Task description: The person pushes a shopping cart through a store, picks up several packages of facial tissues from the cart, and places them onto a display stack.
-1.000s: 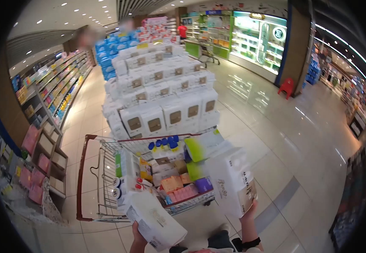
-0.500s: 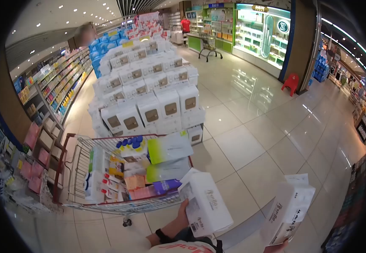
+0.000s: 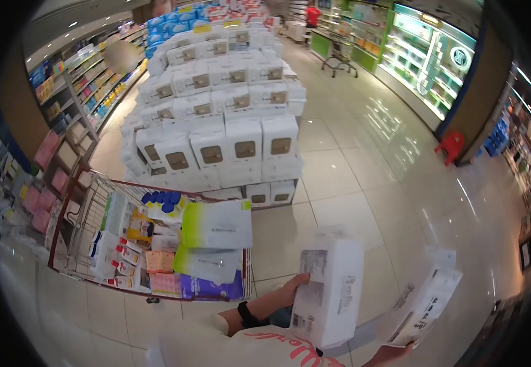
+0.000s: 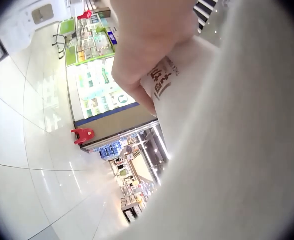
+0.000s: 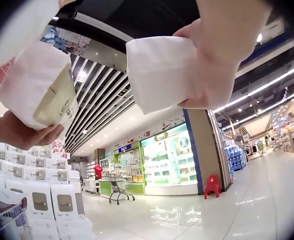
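Note:
Beyond the cart's right side in the head view, my left hand (image 3: pixel 293 289) grips a white printed pack (image 3: pixel 332 293) by its left edge. A second white pack (image 3: pixel 424 300) stands tilted to its right, held near the bottom by my right hand (image 3: pixel 397 353). The two packs are apart. In the left wrist view the left hand's fingers (image 4: pixel 149 40) bend over its pack (image 4: pixel 227 120), which fills the right side. The right wrist view has the right hand (image 5: pixel 217 70) pinching the end of its pack (image 5: pixel 159 72), with the left hand (image 5: pixel 24 131) under the other pack (image 5: pixel 37 85).
A shopping cart (image 3: pixel 149 292) at lower left holds green-and-white bags, bottles and a purple pack. Behind it rises a tall stack of white packs (image 3: pixel 210 150). Shelves line the left; a red stool (image 3: pixel 451 147) and another cart (image 3: pixel 340 58) stand at right.
Both packs have moved right relative to the cart, the left one from over its near edge to beyond its right side. The cart and stack now appear further left. Both hands keep their grip.

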Demonstrator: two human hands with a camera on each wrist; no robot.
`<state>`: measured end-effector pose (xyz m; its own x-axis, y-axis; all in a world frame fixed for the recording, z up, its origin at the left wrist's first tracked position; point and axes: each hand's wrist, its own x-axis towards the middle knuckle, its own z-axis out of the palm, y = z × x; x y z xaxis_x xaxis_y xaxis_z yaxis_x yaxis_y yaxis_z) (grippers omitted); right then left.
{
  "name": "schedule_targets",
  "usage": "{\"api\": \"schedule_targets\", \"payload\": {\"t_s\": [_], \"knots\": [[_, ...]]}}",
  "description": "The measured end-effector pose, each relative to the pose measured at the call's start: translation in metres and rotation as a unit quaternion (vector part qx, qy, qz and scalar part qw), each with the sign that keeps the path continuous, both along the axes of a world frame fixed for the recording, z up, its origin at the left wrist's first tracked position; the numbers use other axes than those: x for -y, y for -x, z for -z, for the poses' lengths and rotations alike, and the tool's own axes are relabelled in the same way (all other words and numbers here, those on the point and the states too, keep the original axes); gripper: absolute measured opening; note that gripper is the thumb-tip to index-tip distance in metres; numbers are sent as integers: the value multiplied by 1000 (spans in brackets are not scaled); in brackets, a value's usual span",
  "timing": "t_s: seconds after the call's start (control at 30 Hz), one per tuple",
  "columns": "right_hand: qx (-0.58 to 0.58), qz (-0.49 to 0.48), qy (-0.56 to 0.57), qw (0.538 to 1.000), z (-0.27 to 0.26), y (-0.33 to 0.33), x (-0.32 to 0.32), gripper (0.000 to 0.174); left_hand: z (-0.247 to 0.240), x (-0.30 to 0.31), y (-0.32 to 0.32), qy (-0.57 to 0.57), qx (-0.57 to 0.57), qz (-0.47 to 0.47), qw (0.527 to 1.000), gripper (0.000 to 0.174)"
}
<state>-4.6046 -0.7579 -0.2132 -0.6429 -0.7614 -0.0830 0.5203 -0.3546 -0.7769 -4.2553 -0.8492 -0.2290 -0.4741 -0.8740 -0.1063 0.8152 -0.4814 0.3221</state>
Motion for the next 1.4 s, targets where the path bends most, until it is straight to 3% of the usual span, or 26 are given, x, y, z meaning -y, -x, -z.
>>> {"api": "schedule_targets", "payload": {"t_s": [0.07, 0.2, 0.23, 0.27, 0.33, 0.37, 0.4, 0.47, 0.53, 0.67, 0.73, 0.8, 0.87, 0.97, 1.1, 1.23, 1.4], "knots": [[-6, -38, 2, 999, -11, -4, 65, 70, -1, 41, -14, 57, 123, -19, 991, 52], [-3, -145, 25, 989, -11, -9, 190, 69, 11, 79, -61, 42, 107, -119, 986, 56], [16, -161, 26, 987, -14, -23, 217, 69, 6, 80, -69, 35, 93, -201, 975, 48], [22, -171, 30, 985, -16, -42, 243, 69, -1, 79, -78, 4, 95, -268, 959, 48], [202, -181, -10, 963, -41, -96, 289, 66, -10, 72, -93, -57, 140, -397, 905, 53], [107, -255, 42, 960, -2, -90, 316, 70, -8, 68, -101, -133, 118, -440, 880, 59], [102, -241, 6, 965, -2, -113, 340, 70, -6, 65, -108, -140, 143, -476, 856, 67], [81, -325, 32, 942, 32, -137, 394, 60, -31, 63, -108, -167, 181, -518, 819, 75], [68, -407, 29, 911, 41, -171, 447, 67, -11, 57, -107, -140, 192, -577, 782, 75], [61, -476, 6, 877, 44, -239, 549, 58, -6, 88, -99, -160, 202, -631, 731, 75], [59, -486, -6, 872, 51, -260, 601, 58, -9, 127, -101, -168, 203, -646, 717, 75], [34, -544, 50, 837, 46, -280, 651, 60, -15, 173, -106, -169, 200, -653, 711, 75], [13, -558, 50, 828, 27, -290, 692, 66, -19, 221, -117, -161, 196, -658, 709, 75], [-100, -575, 2, 812, 1, -307, 747, 90, -21, 293, -132, -144, 188, -656, 716, 74], [-173, -598, 13, 782, -11, -323, 792, 86, -20, 372, -153, -130, 166, -669, 713, 74], [-197, -584, 41, 786, 2, -346, 817, 85, -27, 461, -221, -57, 147, -699, 697, 73], [-229, -551, 82, 798, -14, -367, 818, 94, -108, 547, -343, 8, 177, -746, 643, 68]]}}
